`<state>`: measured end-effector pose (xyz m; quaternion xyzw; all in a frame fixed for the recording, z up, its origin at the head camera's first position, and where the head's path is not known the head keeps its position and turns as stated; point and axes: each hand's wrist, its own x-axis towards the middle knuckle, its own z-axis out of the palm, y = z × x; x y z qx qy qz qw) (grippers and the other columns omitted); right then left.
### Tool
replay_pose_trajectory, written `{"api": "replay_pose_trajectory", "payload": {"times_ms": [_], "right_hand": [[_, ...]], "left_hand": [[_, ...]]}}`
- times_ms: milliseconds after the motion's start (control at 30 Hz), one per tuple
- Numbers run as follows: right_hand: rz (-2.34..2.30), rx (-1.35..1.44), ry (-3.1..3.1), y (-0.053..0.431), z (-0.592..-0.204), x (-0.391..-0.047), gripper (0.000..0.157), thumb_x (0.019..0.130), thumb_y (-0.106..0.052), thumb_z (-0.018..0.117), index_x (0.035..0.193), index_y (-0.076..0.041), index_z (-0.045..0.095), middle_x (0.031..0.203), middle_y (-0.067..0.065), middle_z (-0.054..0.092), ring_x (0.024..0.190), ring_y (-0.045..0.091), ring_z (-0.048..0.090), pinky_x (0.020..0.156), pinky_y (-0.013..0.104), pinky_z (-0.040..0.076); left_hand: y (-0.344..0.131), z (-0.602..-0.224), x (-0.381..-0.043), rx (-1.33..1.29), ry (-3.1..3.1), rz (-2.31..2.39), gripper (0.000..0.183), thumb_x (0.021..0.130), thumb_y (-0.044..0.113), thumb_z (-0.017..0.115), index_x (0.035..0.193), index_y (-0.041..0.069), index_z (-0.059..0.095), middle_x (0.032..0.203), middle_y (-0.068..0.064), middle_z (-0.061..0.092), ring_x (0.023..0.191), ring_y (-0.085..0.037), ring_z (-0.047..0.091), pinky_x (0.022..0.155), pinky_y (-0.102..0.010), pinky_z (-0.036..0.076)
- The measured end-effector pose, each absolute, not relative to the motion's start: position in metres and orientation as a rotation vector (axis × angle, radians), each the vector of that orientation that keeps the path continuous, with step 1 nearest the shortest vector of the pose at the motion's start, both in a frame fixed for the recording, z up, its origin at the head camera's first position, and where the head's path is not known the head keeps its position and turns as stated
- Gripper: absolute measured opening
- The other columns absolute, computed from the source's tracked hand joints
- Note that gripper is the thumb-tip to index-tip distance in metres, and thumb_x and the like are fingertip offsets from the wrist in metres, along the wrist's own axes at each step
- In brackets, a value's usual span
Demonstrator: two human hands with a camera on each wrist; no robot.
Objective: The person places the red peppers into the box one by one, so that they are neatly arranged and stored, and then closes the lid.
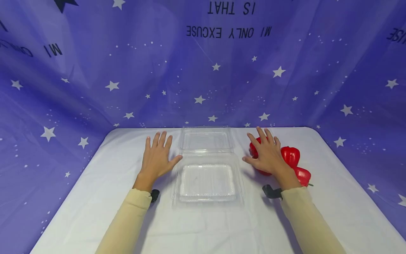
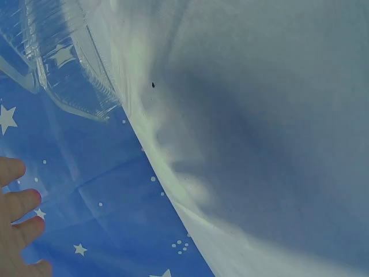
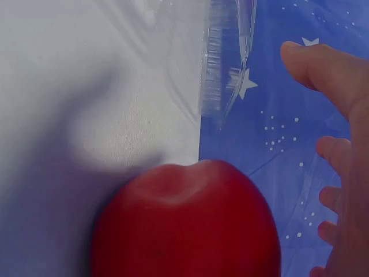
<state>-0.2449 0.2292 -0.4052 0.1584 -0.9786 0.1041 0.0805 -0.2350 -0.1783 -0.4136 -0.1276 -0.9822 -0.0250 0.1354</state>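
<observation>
A clear plastic clamshell container [image 1: 207, 198] lies unfolded in the middle of the table, its lid [image 1: 207, 141] towards the back. To its left, my left hand [image 1: 156, 158] is held with fingers spread, nothing in it. My right hand [image 1: 268, 155], fingers also spread and holding nothing, is above the red bell peppers on the right and hides part of them. One red bell pepper [image 1: 290, 156] and another with a green stem [image 1: 302, 175] show beside the right wrist. In the right wrist view, a bell pepper [image 3: 187, 225] sits below that hand, apart from the fingers [image 3: 331, 199].
A white cloth [image 1: 203, 229] covers the table. Behind and at both sides hangs a purple-blue curtain [image 1: 177, 88] with white stars and lettering. Dark wrist mounts [image 1: 272, 192] stick out beneath both wrists.
</observation>
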Motion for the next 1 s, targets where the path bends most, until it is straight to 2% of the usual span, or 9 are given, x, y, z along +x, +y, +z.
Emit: {"api": "replay_pose_trajectory", "payload": {"times_ms": [400,667,833,1000], "right_hand": [[0.367,0.504,-2.928,0.228,-0.399,-0.239,0.094,0.079,-0.047,0.072,0.156,-0.017,0.028,0.165,0.021,0.010,0.151,0.047,0.005,0.115,0.077,0.012],[0.419,0.597,-2.841,0.237,-0.385,-0.220,0.084,0.081,-0.036,0.072,0.153,-0.015,0.036,0.163,0.021,0.017,0.149,0.048,0.010,0.108,0.077,0.019],[0.418,0.581,-2.874,0.242,-0.377,-0.211,0.084,0.081,-0.035,0.075,0.153,-0.015,0.036,0.163,0.021,0.018,0.149,0.048,0.011,0.110,0.077,0.020],[0.418,0.605,-2.890,0.253,-0.370,-0.195,0.080,0.081,-0.029,0.078,0.150,-0.013,0.041,0.159,0.020,0.027,0.146,0.047,0.019,0.106,0.078,0.027]], "left_hand": [[-0.184,-0.412,-0.229,-0.371,-2.805,-0.022,0.088,0.090,0.067,0.051,0.153,0.007,0.037,0.163,-0.019,0.027,0.153,-0.039,0.019,0.124,-0.065,0.012],[-0.194,-0.409,-0.220,-0.387,-2.781,-0.029,0.084,0.091,0.063,0.054,0.151,0.006,0.040,0.161,-0.019,0.031,0.151,-0.039,0.024,0.122,-0.066,0.015],[-0.202,-0.411,-0.217,-0.399,-2.740,-0.045,0.081,0.090,0.060,0.056,0.148,0.004,0.044,0.159,-0.020,0.035,0.149,-0.040,0.027,0.120,-0.066,0.018],[-0.207,-0.410,-0.204,-0.462,-2.701,-0.105,0.075,0.090,0.051,0.063,0.145,0.003,0.047,0.156,-0.021,0.039,0.145,-0.041,0.033,0.118,-0.066,0.025]]}}
